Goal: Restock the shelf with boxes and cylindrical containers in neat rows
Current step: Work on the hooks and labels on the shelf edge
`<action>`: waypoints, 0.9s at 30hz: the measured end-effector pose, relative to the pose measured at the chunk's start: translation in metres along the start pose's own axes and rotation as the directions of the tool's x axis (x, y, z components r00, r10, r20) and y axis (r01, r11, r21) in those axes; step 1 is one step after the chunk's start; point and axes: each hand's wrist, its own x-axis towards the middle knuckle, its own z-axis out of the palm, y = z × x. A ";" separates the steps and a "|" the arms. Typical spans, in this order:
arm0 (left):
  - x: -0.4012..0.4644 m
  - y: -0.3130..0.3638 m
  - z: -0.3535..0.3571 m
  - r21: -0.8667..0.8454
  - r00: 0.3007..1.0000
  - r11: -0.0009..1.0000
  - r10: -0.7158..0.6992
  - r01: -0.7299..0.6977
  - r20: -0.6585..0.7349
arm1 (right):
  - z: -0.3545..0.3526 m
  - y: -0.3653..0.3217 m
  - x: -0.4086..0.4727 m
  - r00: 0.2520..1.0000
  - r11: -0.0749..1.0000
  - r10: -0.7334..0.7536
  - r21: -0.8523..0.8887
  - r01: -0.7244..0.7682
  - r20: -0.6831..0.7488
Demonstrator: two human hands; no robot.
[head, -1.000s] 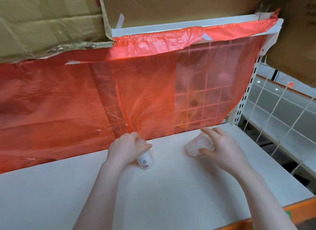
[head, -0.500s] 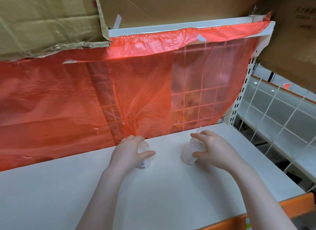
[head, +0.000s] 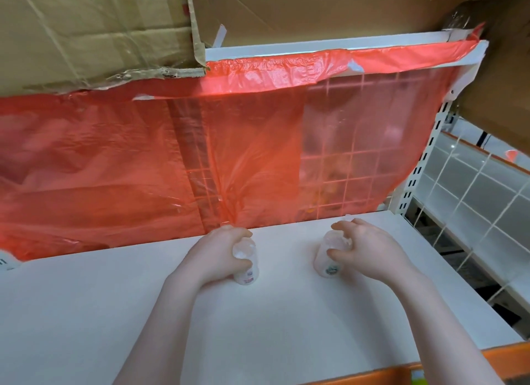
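Note:
Two small translucent white cylindrical containers stand upright on the white shelf board (head: 258, 341). My left hand (head: 213, 257) grips the left container (head: 246, 263), fingers curled over its top and side; a red-printed label shows near its base. My right hand (head: 365, 250) grips the right container (head: 329, 255), thumb in front and fingers behind; a green mark shows low on it. Both containers sit about mid-depth on the shelf, roughly level with each other and well apart.
Red plastic sheeting (head: 143, 169) hangs over a wire grid at the shelf's back. Torn cardboard (head: 94, 32) covers the shelf above. A perforated white upright (head: 415, 178) marks the right end, with another wire-backed shelf (head: 487, 198) beyond. An orange strip (head: 430, 367) edges the front.
Both containers were tilted or lying a second ago and now stand upright on the board. Both hands moved slightly toward the back of the shelf.

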 end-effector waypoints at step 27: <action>-0.285 -0.163 -0.111 0.002 0.672 0.737 -0.615 0.676 -0.412 | 0.080 -0.262 -0.096 0.940 0.940 -0.337 0.034 0.339 -0.056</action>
